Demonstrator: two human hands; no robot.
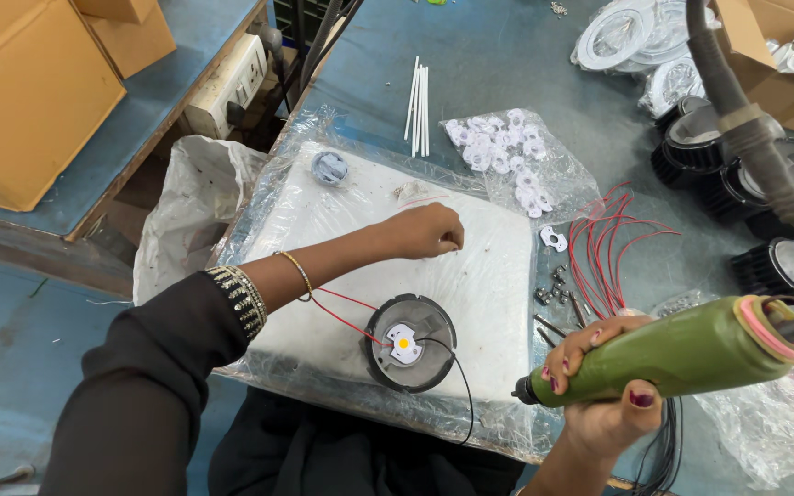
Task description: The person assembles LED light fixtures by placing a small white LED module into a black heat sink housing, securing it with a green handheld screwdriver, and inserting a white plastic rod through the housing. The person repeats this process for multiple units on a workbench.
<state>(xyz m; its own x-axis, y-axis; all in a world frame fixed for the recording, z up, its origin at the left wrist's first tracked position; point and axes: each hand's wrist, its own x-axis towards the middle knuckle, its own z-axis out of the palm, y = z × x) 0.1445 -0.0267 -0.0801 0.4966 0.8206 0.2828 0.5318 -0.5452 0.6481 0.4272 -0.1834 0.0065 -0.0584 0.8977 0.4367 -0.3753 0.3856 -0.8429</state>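
At the near right, the worker's right hand [604, 390] is wrapped tight around a green cylindrical power screwdriver [668, 354], its dark tip pointing left and hanging just off the right edge of a plastic-wrapped white slab [470, 276]. A thick grey hose [746, 119] runs from the tool's far end up toward the far right.

Just left of the tool's tip, a round dark-grey lamp housing [411, 343] sits on the near part of the slab, a small white board with a yellow centre [403, 343] seated inside it. A red wire [346, 317] leaves the housing to the left; a black wire [457, 377] curls off to the near right.

Farther in, the left hand [429, 230] rests near the middle of the slab, fingers curled into a loose fist; whether it pinches anything cannot be told. A gold bangle [298, 271] circles that wrist.

Right of the slab lie small metal screws [553, 289] and a bundle of loose red wires [613, 243]. Beyond them, a clear bag of small white plastic pieces [507, 156] lies beside thin white rods [418, 106]. Black finned lamp bodies [755, 174] crowd the far right, with white round lamp rims [627, 37] behind. Brown cardboard boxes [39, 83] stand at the far left.
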